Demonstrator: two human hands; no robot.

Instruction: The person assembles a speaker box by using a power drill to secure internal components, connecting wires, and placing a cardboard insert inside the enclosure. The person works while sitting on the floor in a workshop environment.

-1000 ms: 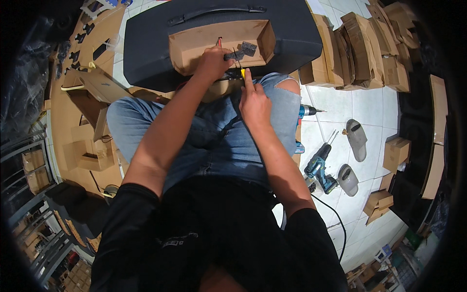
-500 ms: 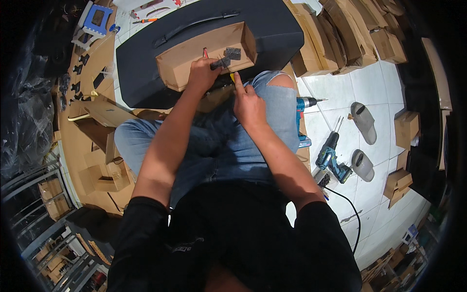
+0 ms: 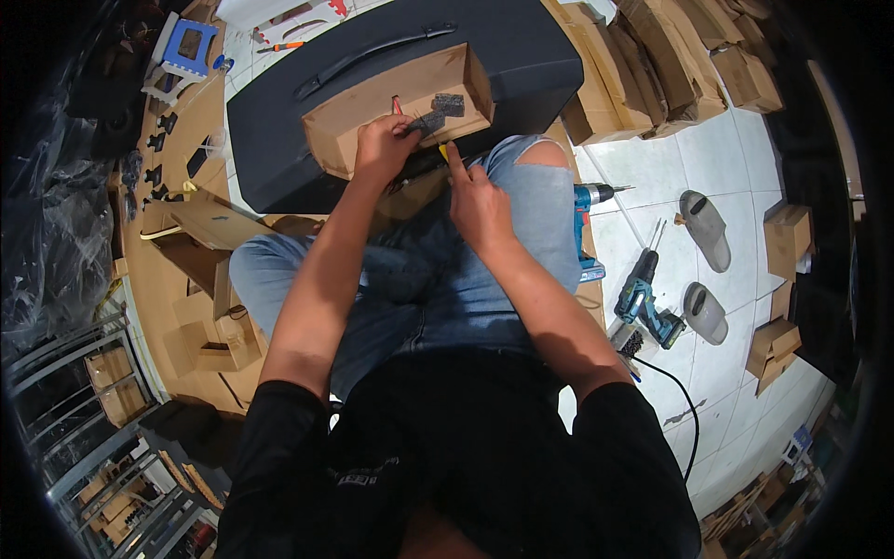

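My left hand (image 3: 382, 144) reaches over an open cardboard box (image 3: 343, 114), its fingers closed on a dark grey foam piece (image 3: 428, 122). A second dark grey foam block (image 3: 449, 104) lies in the box, just beyond the held piece. My right hand (image 3: 481, 205) is closed around a yellow utility knife (image 3: 444, 150), index finger stretched along it. The knife is at the box's near edge, just below the foam; most of its handle is hidden by the hand. A thin red item (image 3: 396, 104) shows by my left fingertips.
The box rests against a large black case (image 3: 265, 140) with a carrying handle (image 3: 372, 58). To the right are two cordless drills (image 3: 643, 296) (image 3: 587, 224), grey slippers (image 3: 705, 231) and a black cable (image 3: 684, 401). Cardboard cartons (image 3: 643, 70) stand far right; a blue-and-white stool (image 3: 186, 48) stands far left.
The knife has drawn slightly back from the foam, toward the box's near edge. My left hand still holds the foam piece. The whole view has shifted a little to the right.
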